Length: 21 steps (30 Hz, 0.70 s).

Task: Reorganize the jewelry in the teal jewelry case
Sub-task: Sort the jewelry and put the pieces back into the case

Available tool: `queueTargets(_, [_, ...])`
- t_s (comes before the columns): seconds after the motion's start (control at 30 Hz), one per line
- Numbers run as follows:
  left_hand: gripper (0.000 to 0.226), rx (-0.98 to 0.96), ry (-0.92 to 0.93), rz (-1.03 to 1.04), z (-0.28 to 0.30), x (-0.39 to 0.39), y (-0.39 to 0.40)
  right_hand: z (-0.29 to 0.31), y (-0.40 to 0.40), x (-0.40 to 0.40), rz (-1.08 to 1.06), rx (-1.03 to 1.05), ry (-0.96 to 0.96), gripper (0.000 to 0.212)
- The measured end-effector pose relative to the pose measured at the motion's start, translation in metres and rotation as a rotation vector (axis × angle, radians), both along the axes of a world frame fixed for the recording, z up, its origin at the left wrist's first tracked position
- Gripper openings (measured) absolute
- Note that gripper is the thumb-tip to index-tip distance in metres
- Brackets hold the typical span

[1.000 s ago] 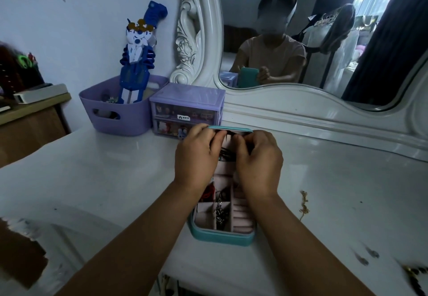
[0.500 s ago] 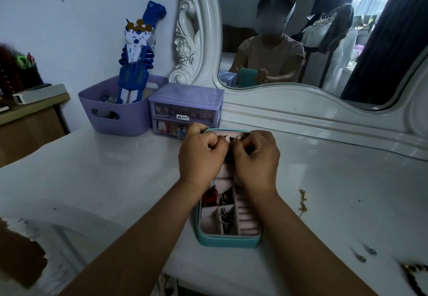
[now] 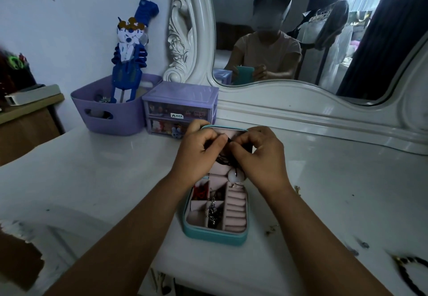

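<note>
Head view: our left hand (image 3: 199,154) and right hand (image 3: 259,156) pinch a black cord (image 3: 228,160) between curled fingertips, its white pendant (image 3: 235,176) dangling over the teal jewelry case (image 3: 215,234) beneath, apparently for untangling.

head camera looks down, close over dresser (image 3: 92,179).

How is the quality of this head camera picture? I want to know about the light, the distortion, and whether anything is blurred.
Head view: dim, bluish light, brightest at the window reflected in the mirror; wide-angle bending curves the tabletop edges; soft glare patches on the glossy white surface; both hands and the teal jewelry case are fairly sharp; the far left edge is smeared, and the reflected face is blurred.
</note>
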State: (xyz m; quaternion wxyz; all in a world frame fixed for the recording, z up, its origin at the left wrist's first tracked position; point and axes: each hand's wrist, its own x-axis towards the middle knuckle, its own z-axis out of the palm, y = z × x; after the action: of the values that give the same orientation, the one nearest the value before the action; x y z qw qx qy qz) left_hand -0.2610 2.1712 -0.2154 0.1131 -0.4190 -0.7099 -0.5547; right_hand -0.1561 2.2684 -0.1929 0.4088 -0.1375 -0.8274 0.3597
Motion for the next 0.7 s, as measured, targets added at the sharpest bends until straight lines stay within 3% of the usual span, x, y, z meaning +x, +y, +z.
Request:
queueTargets(0.23, [0.027, -0.108, 0.062, -0.036, 0.005, 0.0, -0.021, 0.004, 0.011, 0.02, 0.124, 0.102, -0.022, 0.015])
queueTargets(0.33, [0.012, -0.111, 0.026, -0.034, 0.008, 0.004, -0.033, 0.017, 0.019, 0.036, 0.14, 0.148, -0.033, 0.018])
queueTargets(0.4, [0.023, -0.068, -0.059, -0.048, 0.007, 0.008, -0.038, 0.029, 0.029, 0.051, 0.105, 0.173, -0.069, 0.017])
queueTargets(0.57, [0.049, 0.1, -0.396, -0.147, 0.003, 0.012, -0.036, 0.047, 0.062, 0.098, 0.142, 0.168, -0.399, 0.015])
queueTargets(0.7, [0.056, 0.101, -0.434, -0.129, -0.001, 0.009, -0.034, 0.04, 0.085, 0.119, 0.14, 0.208, -0.722, 0.018])
